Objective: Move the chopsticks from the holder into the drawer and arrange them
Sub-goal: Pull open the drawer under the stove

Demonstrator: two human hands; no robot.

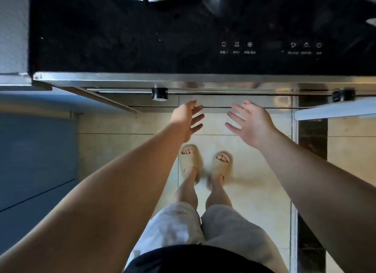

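A black glass stove top (142, 38) fills the upper part of the view, with a row of pale touch symbols (237, 47) printed toward its right side and part of a burner ring at the top edge. Its front is trimmed by a steel strip (203, 80), under which two dark round knobs (160, 94) stick out, one near the middle and one at the far right. Left of it lies a grey counter (12, 28). Below, the floor (254, 191) is pale tile, and a blue-grey cabinet front (36, 154) runs down the left. The person stands in light shorts (203, 228) and beige slippers (189, 162). Both bare arms reach forward. The left hand (188, 118) and right hand (250, 124) are spread wide with palms facing each other, holding nothing, just below the steel strip. No chopsticks, holder or open drawer can be seen.
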